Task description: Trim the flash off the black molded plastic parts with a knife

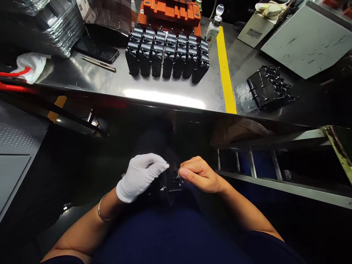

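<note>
Two narrow grips around black molded part point(167, 186): gloved left grip point(140, 176), bare right grip point(198, 175).

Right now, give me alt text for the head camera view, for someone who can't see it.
A person's white-gloved left hand and bare right hand hold a black plastic part at their lap. Beyond them, a steel table carries rows of similar black parts in front of an orange fixture, beside a yellow stripe.

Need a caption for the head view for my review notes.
White-gloved left hand and bare right hand hold a black molded part below a steel bench.
</note>
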A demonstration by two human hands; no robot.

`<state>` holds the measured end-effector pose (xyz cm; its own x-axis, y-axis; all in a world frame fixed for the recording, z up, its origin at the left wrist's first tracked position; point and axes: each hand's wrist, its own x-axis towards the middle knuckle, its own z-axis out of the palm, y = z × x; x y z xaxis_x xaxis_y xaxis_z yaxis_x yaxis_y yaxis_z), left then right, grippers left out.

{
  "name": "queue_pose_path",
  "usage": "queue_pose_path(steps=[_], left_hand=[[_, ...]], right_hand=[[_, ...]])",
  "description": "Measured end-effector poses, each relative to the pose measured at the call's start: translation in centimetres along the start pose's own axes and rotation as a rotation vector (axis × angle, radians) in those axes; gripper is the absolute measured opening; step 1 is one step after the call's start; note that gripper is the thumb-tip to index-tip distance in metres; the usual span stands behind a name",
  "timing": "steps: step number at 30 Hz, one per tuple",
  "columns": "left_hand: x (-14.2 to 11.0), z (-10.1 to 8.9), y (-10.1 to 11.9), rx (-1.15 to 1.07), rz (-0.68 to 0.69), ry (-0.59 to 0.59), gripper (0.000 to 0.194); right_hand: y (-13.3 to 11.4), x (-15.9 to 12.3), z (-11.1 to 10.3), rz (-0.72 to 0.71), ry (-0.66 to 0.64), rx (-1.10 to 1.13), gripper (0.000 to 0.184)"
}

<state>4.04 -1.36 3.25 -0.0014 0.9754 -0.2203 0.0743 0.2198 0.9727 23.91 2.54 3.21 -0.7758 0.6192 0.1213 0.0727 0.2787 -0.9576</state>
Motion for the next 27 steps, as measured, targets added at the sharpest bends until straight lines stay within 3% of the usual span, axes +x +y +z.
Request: queue_pose_path(steps=[2, 5, 16, 21, 25, 27], left_hand=[[0.1, 0.0, 0.1, -0.004, 0.019, 0.024, 0.017], [0.1, -0.2, 0.1, 0.004, 0.022, 0.069, 0.017], [0.2, -0.1, -0.2, 0.060, -0.011, 0.090, 0.023], [0.0, 0.2, -0.2, 0.051, -0.001, 0.088, 0.022], [-0.1, 0.1, 0.3, 0.062, 0.047, -0.031, 0.020], [0.0, -0.1, 0.5, 0.070, 0.082, -0.063, 0.019]], right_hand=[[0.1, 0.0, 0.0, -0.015, 0.073, 0.009, 0.038], [0.1, 0.1, 0.3, -0.051, 0.184, -0.159, 0.033], [-0.1, 0.3, 0.7, -0.163, 0.215, -0.392, 0.029], [-0.1, 0.1, 0.0, -0.113, 0.106, -0.303, 0.034], [-0.2, -0.1, -1.1, -0.048, -0.160, -0.044, 0.039], [-0.3, -0.2, -1.4, -0.067, -0.231, 0.044, 0.039]])
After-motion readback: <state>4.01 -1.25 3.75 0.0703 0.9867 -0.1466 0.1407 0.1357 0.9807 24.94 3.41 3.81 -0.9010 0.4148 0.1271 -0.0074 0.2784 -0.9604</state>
